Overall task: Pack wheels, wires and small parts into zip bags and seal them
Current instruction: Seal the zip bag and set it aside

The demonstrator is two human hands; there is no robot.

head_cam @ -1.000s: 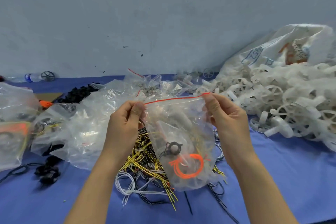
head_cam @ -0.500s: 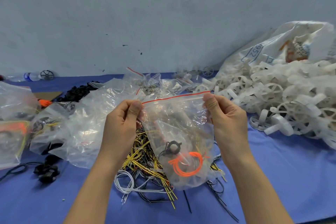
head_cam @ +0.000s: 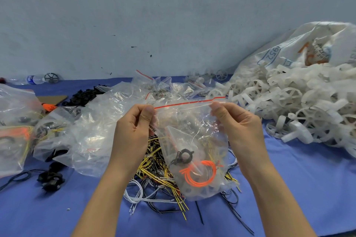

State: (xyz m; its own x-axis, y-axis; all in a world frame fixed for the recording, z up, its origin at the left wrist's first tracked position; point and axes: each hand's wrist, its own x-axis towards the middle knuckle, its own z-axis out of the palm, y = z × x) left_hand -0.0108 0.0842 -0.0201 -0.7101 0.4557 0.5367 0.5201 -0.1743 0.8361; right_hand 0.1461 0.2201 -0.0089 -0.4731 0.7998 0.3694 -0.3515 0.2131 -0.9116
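Both hands have spread slightly, stretching the zip bag point(head_cam: 194, 146) taut above the wire pile point(head_cam: 154, 171), left hand point(head_cam: 133, 131) and right hand point(head_cam: 238, 127) pinching the red-lined top corners; sealing seems underway, so next run fingers along the strip.

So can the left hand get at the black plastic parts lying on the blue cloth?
Probably not yet: the left hand pinches the clear zip bag; otherwise the black plastic parts lie uncovered.

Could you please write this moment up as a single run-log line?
step: sealing | left hand: pinches zip bag top corner | right hand: pinches other corner | inside: orange wire coil, black part
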